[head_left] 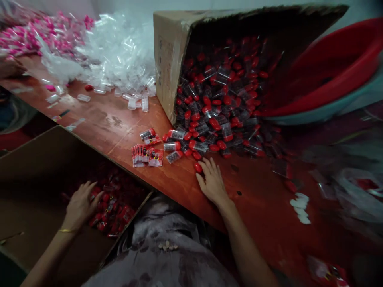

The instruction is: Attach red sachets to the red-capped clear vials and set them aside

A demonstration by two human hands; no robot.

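My right hand (213, 181) lies low over the red-brown table, fingers spread. Its thumb and forefinger tips are at a small red oval piece (198, 167); I cannot tell whether they touch it. Just beyond spreads a pile of clear containers with red ends (209, 115), spilling from a tipped cardboard box (167, 63). Left of that hand sits a fanned stack of red printed cards (146, 155), with a container (147, 134) on another card behind it. My left hand (80, 205), fingers apart and holding nothing visible, hovers over red packed items (112, 211) inside a lower open carton (36, 159).
A heap of clear plastic pieces (119, 52) stands at the back, with pink pieces (56, 34) farther left. On the right are a red basin (332, 71), white round pieces (301, 207) and a plastic bag (359, 191). Another person's hand (10, 67) shows at the left edge.
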